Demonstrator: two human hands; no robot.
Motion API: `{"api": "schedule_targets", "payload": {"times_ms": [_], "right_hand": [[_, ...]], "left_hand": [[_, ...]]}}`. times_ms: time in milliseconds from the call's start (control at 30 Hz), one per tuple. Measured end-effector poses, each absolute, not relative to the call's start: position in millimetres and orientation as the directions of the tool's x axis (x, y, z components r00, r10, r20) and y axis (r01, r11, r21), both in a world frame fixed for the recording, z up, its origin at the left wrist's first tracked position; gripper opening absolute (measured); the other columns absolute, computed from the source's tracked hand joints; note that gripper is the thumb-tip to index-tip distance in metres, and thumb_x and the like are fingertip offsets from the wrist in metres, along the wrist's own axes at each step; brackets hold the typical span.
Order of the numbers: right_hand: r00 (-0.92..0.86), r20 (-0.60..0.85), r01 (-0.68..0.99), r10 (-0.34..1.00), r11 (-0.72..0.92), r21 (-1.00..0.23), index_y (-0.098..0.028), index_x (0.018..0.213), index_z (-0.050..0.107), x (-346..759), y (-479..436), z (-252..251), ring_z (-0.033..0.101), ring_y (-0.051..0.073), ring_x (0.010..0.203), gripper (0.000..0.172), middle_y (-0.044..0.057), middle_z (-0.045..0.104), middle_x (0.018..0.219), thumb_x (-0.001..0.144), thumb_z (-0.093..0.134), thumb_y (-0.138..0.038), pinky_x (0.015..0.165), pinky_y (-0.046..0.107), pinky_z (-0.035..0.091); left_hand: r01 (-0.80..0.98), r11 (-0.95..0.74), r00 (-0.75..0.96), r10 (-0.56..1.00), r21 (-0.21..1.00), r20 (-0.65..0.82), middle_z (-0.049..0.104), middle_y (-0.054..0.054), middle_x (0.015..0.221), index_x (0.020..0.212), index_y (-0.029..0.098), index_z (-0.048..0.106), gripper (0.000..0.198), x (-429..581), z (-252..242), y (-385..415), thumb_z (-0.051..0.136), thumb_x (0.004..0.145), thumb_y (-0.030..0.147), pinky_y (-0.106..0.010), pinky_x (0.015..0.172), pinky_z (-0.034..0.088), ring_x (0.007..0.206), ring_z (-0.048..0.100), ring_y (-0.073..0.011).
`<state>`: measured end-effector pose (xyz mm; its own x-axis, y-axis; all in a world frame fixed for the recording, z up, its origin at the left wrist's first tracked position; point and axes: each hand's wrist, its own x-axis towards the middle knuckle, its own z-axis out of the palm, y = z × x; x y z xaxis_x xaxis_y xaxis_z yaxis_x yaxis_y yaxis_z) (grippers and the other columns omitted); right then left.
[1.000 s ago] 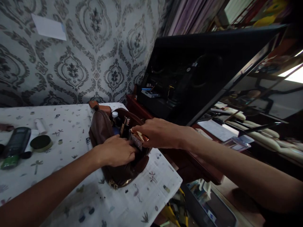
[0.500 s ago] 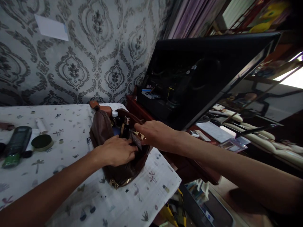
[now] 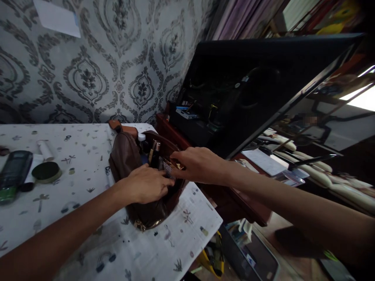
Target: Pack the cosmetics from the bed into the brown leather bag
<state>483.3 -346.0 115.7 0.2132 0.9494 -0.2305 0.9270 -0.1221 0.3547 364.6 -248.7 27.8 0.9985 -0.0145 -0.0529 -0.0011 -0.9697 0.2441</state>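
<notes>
A brown leather bag (image 3: 124,156) with a gold zipper stands unzipped near the table's corner. My left hand (image 3: 145,183) reaches over its near side, fingers bent down inside and partly hidden. From the right, my right hand (image 3: 200,164) dips into the opening, thumb and fingers closed together; what they grip is hidden. Between my fingertips shows a small greyish, shiny item (image 3: 167,168). Also in the bag stand a dark tube with a gold cap (image 3: 154,153) and a white-capped bottle (image 3: 142,141).
On the white patterned tablecloth (image 3: 96,249) to the left lie a green-capped bottle (image 3: 16,171), a round dark-lidded jar (image 3: 46,171) and a white tube (image 3: 45,150). A brown strap (image 3: 124,128) lies behind the bag. At the right stands a large television (image 3: 222,86), seen from behind.
My right hand has reached a little further into the bag, its thumb now lower and closer to my left fingertips. The dark flat item between the hands has shifted and is more covered.
</notes>
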Motion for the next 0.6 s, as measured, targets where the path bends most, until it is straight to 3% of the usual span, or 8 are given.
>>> {"api": "schedule_targets", "payload": {"times_ms": [133, 300, 600], "right_hand": [[0.291, -0.231, 0.904, 0.928, -0.188, 0.383, -0.016, 0.103, 0.066, 482.5, -342.0, 108.1, 0.07, 0.026, 0.092, 0.029, 0.012, 0.073, 0.096, 0.096, 0.048, -0.037, 0.064, 0.029, 0.041], [0.347, -0.23, 0.909, 0.909, -0.265, 0.322, -0.017, 0.108, 0.061, 486.8, -342.5, 104.9, 0.07, 0.024, 0.095, 0.026, 0.01, 0.073, 0.097, 0.097, 0.047, -0.036, 0.067, 0.029, 0.041], [0.262, -0.255, 0.895, 0.931, -0.135, 0.425, -0.016, 0.113, 0.059, 481.4, -345.4, 103.7, 0.072, 0.028, 0.088, 0.032, 0.013, 0.074, 0.089, 0.102, 0.038, -0.038, 0.063, 0.03, 0.042]], "left_hand": [[-0.024, -0.971, 0.999, -0.03, 0.236, -0.022, 0.069, -0.004, 0.123, 0.116, 0.031, 0.067, 0.034, 364.2, 25.3, -247.7, 0.039, 0.096, 0.03, -0.042, 0.089, 0.044, 0.104, 0.065, -0.0251], [-0.013, -0.97, 1.0, -0.016, 0.244, -0.007, 0.071, -0.001, 0.111, 0.107, 0.031, 0.07, 0.032, 362.8, 26.7, -248.5, 0.041, 0.096, 0.029, -0.035, 0.085, 0.044, 0.098, 0.066, -0.0207], [0.039, -0.97, 0.999, 0.032, 0.24, -0.034, 0.063, -0.004, 0.116, 0.113, 0.034, 0.068, 0.034, 359.7, 30.3, -247.9, 0.037, 0.098, 0.034, -0.035, 0.078, 0.046, 0.085, 0.065, -0.0192]]}}
